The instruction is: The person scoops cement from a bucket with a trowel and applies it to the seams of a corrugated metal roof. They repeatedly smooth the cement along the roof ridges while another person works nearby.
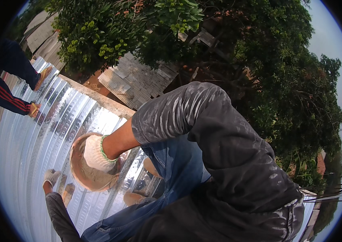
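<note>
My right hand (100,154), in a white knitted glove with a green-edged cuff, reaches down into a round, shallow basin (74,167). Grey wet mortar (98,177) lies in the basin, and the fingers are hidden below the back of the hand. My left hand (51,176), in a greyish glove, is low over the metal sheeting, left of the basin and apart from it. Its fingers look curled in; what they hold, if anything, is too small to make out. A piece that looks wooden (68,193) lies between that hand and the basin's lower edge.
Shiny ribbed metal roofing (26,161) spreads beneath me, bordered by a concrete edge (98,97). Another person's sandaled foot (42,77) stands on it at upper left. Beyond the edge are a lower corrugated roof (138,76) and leafy trees (267,52). Thin rods (332,193) jut out at right.
</note>
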`<act>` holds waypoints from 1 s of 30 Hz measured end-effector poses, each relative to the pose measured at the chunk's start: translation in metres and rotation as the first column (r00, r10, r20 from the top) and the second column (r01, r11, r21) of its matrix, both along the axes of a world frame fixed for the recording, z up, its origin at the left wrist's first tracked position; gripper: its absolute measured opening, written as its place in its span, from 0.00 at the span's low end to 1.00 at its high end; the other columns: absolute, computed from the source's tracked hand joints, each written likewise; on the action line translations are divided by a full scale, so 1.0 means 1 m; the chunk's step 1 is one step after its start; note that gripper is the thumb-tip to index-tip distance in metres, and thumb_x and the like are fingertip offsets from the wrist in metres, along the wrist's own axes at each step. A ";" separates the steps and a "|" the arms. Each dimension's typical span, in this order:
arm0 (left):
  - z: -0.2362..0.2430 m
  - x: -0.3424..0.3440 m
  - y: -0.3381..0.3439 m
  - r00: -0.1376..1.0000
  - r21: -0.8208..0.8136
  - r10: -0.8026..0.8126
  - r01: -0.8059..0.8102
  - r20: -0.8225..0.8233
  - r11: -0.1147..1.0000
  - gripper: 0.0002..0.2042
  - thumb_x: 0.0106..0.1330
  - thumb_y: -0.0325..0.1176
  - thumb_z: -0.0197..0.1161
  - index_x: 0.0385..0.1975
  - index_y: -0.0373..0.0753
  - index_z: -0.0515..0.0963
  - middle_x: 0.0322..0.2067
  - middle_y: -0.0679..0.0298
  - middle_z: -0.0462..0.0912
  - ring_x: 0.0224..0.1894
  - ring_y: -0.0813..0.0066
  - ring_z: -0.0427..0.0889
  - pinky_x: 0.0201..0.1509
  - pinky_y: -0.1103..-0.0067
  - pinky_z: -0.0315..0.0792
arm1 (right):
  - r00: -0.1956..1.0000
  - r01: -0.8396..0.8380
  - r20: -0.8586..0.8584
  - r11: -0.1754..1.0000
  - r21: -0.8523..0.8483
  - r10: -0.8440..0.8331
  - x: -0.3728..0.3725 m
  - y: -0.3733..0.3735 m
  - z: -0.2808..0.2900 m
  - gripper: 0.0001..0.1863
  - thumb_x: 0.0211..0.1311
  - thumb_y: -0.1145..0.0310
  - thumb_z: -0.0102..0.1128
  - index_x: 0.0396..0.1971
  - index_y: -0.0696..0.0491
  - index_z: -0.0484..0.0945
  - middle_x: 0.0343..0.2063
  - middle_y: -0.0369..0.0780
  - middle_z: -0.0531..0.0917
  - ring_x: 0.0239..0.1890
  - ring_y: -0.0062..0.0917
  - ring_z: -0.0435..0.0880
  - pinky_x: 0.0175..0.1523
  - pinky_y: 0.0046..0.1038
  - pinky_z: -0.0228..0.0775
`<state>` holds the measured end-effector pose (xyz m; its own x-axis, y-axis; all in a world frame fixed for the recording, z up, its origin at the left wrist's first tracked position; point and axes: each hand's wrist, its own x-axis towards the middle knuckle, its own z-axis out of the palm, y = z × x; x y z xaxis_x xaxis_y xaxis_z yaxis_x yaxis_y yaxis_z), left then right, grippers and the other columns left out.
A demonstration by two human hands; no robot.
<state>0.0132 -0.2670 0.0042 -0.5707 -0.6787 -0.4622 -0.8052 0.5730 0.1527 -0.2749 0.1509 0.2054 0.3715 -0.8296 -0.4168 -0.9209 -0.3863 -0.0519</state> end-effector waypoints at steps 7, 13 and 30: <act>-0.004 -0.009 0.017 1.000 0.034 -0.010 0.010 0.003 0.999 0.19 0.59 0.46 0.74 0.28 0.31 0.86 0.20 0.57 0.83 0.27 0.74 0.79 0.34 0.65 0.75 | 0.998 -0.061 -0.023 0.998 -0.013 0.060 -0.002 0.007 -0.008 0.19 0.52 0.53 0.80 0.43 0.46 0.96 0.47 0.41 0.94 0.50 0.35 0.94 0.55 0.41 0.85; -0.002 0.004 0.010 1.000 0.028 -0.011 0.011 0.011 1.000 0.22 0.59 0.48 0.74 0.31 0.29 0.88 0.23 0.53 0.86 0.30 0.72 0.84 0.37 0.65 0.77 | 0.999 -0.048 0.024 0.998 -0.034 0.048 0.000 0.001 -0.005 0.17 0.54 0.54 0.77 0.41 0.47 0.96 0.43 0.41 0.95 0.46 0.36 0.95 0.50 0.42 0.85; -0.008 -0.003 -0.001 0.992 -0.087 -0.122 0.120 -0.014 0.989 0.21 0.61 0.45 0.68 0.44 0.33 0.90 0.43 0.42 0.92 0.50 0.48 0.92 0.55 0.61 0.82 | 0.989 0.003 0.147 0.977 -0.211 0.029 -0.002 0.011 -0.012 0.11 0.55 0.58 0.71 0.32 0.49 0.93 0.28 0.42 0.91 0.31 0.38 0.92 0.35 0.44 0.80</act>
<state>0.0104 -0.2682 -0.0035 -0.6595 -0.6405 -0.3934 -0.7264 0.6778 0.1141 -0.2771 0.1617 0.1936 0.4277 -0.8872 -0.1728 -0.9037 -0.4154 -0.1042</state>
